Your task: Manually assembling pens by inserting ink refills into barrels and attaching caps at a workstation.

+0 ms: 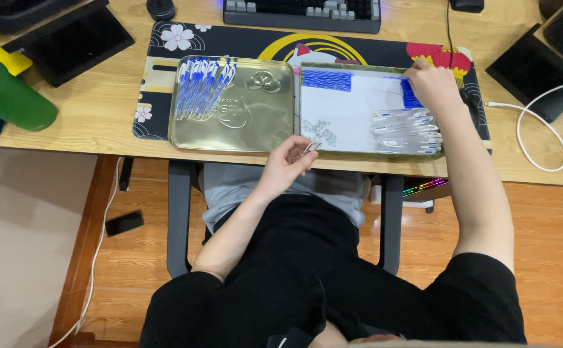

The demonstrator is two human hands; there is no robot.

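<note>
Seemingly midway through putting pens together, I sit at a wooden surface [101, 109] with two shallow gold tins side by side on a patterned desk mat [165, 38]. My left hand [288, 164] hovers at the near edge of the surface, about six o'clock from the gap between the tins, its fingers [307, 149] pinched on a small pale part, too tiny to identify. My right hand [433, 87] reaches to the two o'clock corner of the right tin [307, 67], fingers curled down onto a bunch of blue refills [412, 96]; I cannot tell whether they have closed on one. A second patch of blue refills [326, 80] lies at that tin's ten o'clock corner, and clear pen barrels [407, 132] are stacked at its four o'clock side, just below my right hand. The left tin lid [249, 122] carries a fan of finished blue pens [201, 87] at its eleven o'clock corner. A keyboard [301, 9] sits at twelve o'clock. Judging from this, the next move needs one refill lifted cleanly from the bunch and brought to the part in my left hand.
</note>
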